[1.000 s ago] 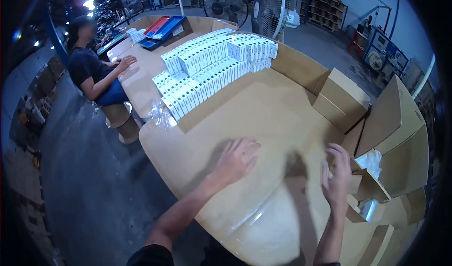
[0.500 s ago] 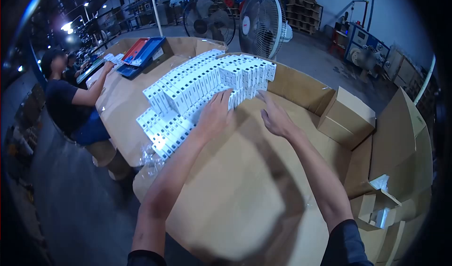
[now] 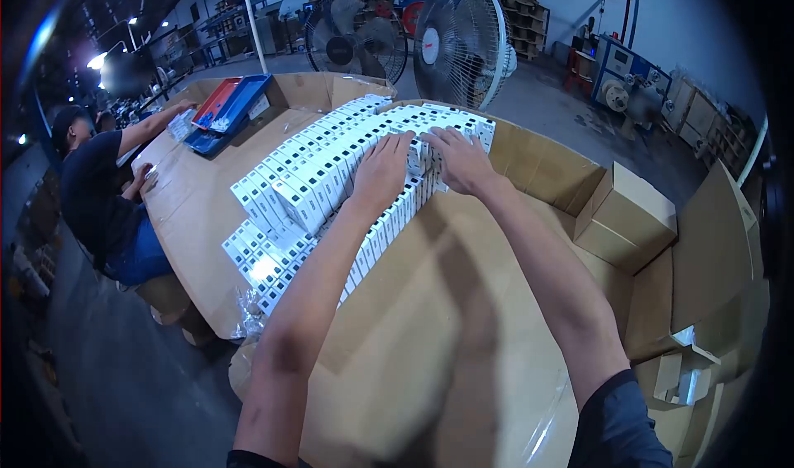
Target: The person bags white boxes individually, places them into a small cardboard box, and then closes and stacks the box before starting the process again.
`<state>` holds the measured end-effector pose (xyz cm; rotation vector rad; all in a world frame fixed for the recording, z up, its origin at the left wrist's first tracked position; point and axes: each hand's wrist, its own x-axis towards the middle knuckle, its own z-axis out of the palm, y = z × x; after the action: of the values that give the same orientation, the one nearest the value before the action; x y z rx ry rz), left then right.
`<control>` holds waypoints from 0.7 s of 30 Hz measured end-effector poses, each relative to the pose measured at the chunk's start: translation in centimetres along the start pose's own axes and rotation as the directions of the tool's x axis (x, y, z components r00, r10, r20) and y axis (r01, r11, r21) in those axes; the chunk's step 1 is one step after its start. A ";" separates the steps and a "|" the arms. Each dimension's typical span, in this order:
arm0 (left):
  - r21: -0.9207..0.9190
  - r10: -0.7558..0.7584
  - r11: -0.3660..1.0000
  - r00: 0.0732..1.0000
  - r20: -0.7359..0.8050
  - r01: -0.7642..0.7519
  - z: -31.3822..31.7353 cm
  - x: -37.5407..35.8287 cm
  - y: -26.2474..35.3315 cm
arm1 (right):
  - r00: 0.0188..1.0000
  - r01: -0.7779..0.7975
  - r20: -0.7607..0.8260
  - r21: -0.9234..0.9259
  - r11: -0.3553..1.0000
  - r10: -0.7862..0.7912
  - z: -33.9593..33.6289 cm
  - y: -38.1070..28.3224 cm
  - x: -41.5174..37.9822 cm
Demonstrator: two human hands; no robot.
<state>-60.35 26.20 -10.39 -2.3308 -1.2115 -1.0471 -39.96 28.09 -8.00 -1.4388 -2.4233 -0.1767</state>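
Small white boxes (image 3: 318, 166) with dark square marks stand packed in long, stepped rows on a cardboard-covered table. My left hand (image 3: 383, 168) lies against the front side of the rows, its fingers stretched out close together at the upper tier. Just to the right, my right hand (image 3: 461, 162) reaches over the boxes near the far end, fingers extended and slightly bent on their tops. A few boxes show in the narrow gap between both hands. The thumbs are mostly hidden, and no box is seen lifted.
Cardboard (image 3: 397, 327) covers the tabletop, with raised cardboard walls behind. A closed carton (image 3: 626, 216) stands at the right, with open cartons nearer. Blue and red trays (image 3: 236, 116) lie far left, where a co-worker (image 3: 95, 191) sits. Two fans (image 3: 463, 46) stand behind.
My right hand has moved up and left onto the boxes. My left hand has shifted slightly upward along them. The view has turned a little, and the co-worker's arm has moved.
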 end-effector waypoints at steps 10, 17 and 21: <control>0.118 -0.020 0.993 0.999 0.038 0.015 -1.7 -0.8 1.5 | 0.992 -0.054 -0.103 0.186 0.981 0.074 -2.2 -0.9 -2.2; -0.225 -0.053 0.974 0.987 -0.149 0.018 -7.0 -4.4 14.5 | 0.981 -0.065 -0.076 0.733 0.678 0.177 -8.3 0.6 -17.5; -0.306 0.069 0.943 0.973 -0.219 -0.135 -8.0 -7.0 25.7 | 0.952 -0.244 0.214 0.962 0.121 0.217 -14.2 -0.4 -30.5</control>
<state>-46.04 2.43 -8.57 -2.4090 -0.8869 -1.4990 -23.88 -1.25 -4.68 -1.0060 -1.4834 1.3135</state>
